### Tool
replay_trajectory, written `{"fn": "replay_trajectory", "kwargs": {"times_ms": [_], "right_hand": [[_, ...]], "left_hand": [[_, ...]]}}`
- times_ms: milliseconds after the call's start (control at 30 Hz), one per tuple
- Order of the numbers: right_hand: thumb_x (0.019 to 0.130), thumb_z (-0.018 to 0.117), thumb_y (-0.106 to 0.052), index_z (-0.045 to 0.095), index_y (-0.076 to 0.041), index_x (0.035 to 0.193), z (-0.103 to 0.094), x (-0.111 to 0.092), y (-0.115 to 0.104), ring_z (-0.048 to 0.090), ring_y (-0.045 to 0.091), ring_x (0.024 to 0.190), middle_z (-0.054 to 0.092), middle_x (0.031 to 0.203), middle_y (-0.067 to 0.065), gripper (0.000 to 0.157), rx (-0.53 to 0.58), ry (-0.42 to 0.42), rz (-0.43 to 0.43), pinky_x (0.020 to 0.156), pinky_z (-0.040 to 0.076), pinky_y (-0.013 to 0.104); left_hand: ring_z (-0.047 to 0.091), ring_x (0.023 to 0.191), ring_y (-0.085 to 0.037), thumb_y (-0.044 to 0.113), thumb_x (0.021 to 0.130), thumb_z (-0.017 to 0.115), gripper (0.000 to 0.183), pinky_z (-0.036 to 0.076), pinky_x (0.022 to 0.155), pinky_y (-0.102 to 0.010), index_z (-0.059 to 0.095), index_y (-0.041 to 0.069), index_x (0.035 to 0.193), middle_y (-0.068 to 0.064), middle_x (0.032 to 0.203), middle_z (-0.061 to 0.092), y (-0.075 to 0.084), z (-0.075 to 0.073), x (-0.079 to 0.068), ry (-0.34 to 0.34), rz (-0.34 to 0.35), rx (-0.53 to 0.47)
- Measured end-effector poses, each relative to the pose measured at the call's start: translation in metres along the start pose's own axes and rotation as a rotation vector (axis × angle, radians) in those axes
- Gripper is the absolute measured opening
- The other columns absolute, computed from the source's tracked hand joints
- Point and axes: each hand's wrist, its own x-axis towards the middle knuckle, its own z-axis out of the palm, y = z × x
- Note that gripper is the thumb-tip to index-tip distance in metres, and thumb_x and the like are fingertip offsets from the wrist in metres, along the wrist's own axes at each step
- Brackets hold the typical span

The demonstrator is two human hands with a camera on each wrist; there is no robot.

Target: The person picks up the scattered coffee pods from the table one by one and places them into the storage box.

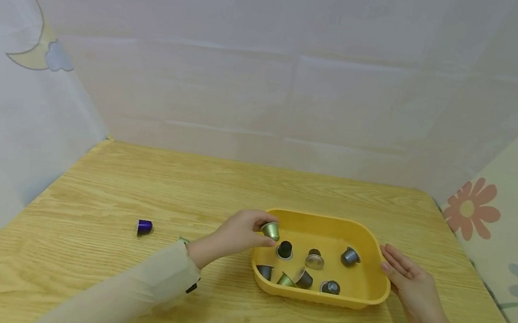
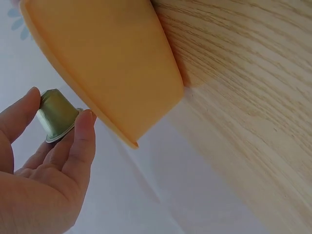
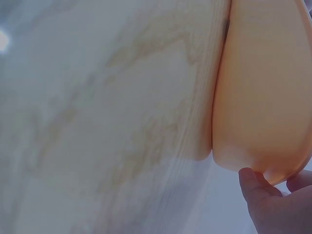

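Note:
My left hand (image 1: 238,235) pinches a green coffee capsule (image 1: 271,230) between thumb and fingertips, at the left rim of a yellow plastic basin (image 1: 319,296). The left wrist view shows that capsule (image 2: 58,114) with its rim tilted, beside the basin's outer wall (image 2: 112,63). Inside the basin lie several capsules, among them a black one (image 1: 284,249), a grey-blue one (image 1: 350,256) and a green one (image 1: 286,280). At the basin's right end my right hand (image 1: 414,288) touches the outer wall with extended fingers; its thumb (image 3: 247,178) rests low against the wall.
A purple capsule (image 1: 144,227) lies on the wooden table (image 1: 174,182) to the left. Another green capsule (image 1: 182,240) peeks out behind my left sleeve (image 1: 154,275), mostly hidden. Pale fabric walls (image 1: 248,98) enclose the table's back and sides.

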Motion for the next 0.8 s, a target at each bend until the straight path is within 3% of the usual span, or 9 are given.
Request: {"fn": "replay_trajectory", "kwargs": {"times_ms": [200, 433, 800], "right_hand": [[0.098, 0.06, -0.021, 0.016, 0.006, 0.151, 0.0, 0.001, 0.002, 0.056, -0.015, 0.097, 0.053, 0.12, -0.026, 0.073, 0.021, -0.006, 0.009, 0.08, 0.051, 0.013], [0.098, 0.06, -0.024, 0.017, 0.006, 0.151, -0.001, 0.001, 0.001, 0.055, -0.016, 0.098, 0.05, 0.126, -0.023, 0.074, -0.015, -0.009, 0.001, 0.081, 0.05, 0.012], [0.099, 0.058, -0.017, 0.017, 0.009, 0.149, 0.0, 0.001, 0.002, 0.057, -0.015, 0.096, 0.056, 0.116, -0.028, 0.07, 0.028, -0.008, -0.026, 0.078, 0.051, 0.012]], "left_hand": [[0.056, 0.119, -0.03, 0.011, 0.088, 0.073, 0.048, 0.047, 0.099, -0.043, 0.058, -0.001, 0.132, -0.011, 0.127, 0.061, -0.001, 0.001, 0.004, -0.02, -0.016, 0.025], [0.052, 0.125, -0.031, 0.01, 0.092, 0.069, 0.046, 0.044, 0.102, -0.042, 0.055, -0.002, 0.134, -0.014, 0.134, 0.057, -0.003, -0.003, 0.0, -0.028, -0.028, -0.043], [0.053, 0.124, -0.031, 0.011, 0.091, 0.069, 0.042, 0.046, 0.1, -0.042, 0.059, -0.001, 0.131, -0.015, 0.131, 0.059, -0.014, -0.023, -0.023, 0.06, -0.05, -0.081]]}}
